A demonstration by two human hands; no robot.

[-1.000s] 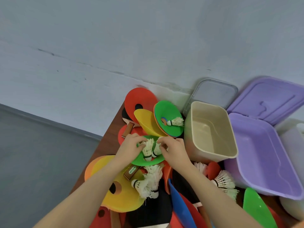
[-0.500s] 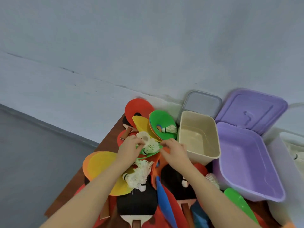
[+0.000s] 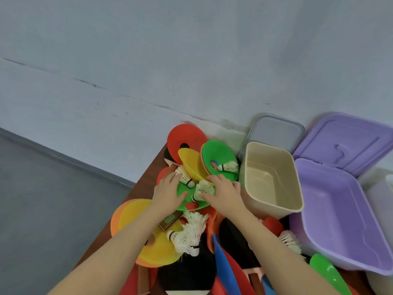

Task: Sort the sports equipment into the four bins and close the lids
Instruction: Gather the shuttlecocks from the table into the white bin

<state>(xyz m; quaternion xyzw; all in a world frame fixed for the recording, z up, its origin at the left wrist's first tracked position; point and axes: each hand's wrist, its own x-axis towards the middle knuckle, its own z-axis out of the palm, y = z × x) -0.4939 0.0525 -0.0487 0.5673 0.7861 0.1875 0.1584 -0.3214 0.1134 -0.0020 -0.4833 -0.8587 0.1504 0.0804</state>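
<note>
I see the beige bin (image 3: 274, 179) standing open, nothing above its mouth. Left of it, discs, shuttlecocks and my hands (image 3: 170, 193) crowd the counter (image 3: 148, 179) right up to its wall. Right of it the purple bin (image 3: 340, 218) touches; behind it, lids lean against the wall.

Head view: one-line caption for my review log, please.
Both hands, left and right, gather shuttlecocks on a green disc cone beside the empty beige bin.

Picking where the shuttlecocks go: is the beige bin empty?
Empty: the beige bin stands open, its bare floor visible with nothing inside.
</note>
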